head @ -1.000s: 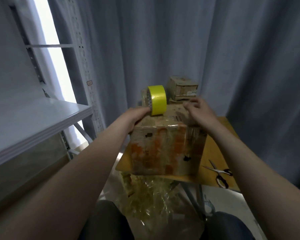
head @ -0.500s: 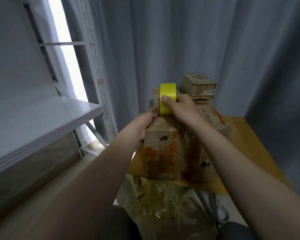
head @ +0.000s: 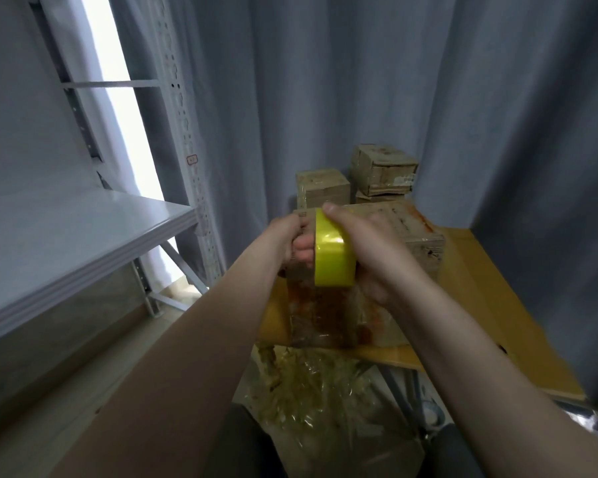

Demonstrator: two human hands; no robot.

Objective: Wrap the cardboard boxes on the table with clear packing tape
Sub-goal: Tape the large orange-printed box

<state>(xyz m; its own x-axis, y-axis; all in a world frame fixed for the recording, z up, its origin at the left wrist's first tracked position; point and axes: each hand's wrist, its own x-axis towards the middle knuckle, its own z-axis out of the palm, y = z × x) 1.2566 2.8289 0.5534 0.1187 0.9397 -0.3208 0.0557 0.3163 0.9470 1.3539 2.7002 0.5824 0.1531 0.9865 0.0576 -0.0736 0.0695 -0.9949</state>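
Observation:
A large cardboard box (head: 418, 232) with orange stains stands on the small yellow-brown table (head: 470, 305). My right hand (head: 370, 246) grips a yellow-rimmed tape roll (head: 332, 255) against the box's near upper edge. My left hand (head: 287, 239) holds the box's top left corner, fingers curled just left of the roll. Clear tape covers the front face (head: 321, 315). Three smaller taped boxes stand behind: one at left (head: 321, 188), two stacked at right (head: 382, 169).
A white metal shelf (head: 66, 243) juts in from the left at box height. Grey curtains (head: 325, 81) hang close behind and to the right of the table. A heap of crumpled clear wrap (head: 311, 384) lies under the table's front edge, by my knees.
The roll passed from my left hand to my right, then came down from above the box to its near top edge. My view shifted right; the scissors left the frame.

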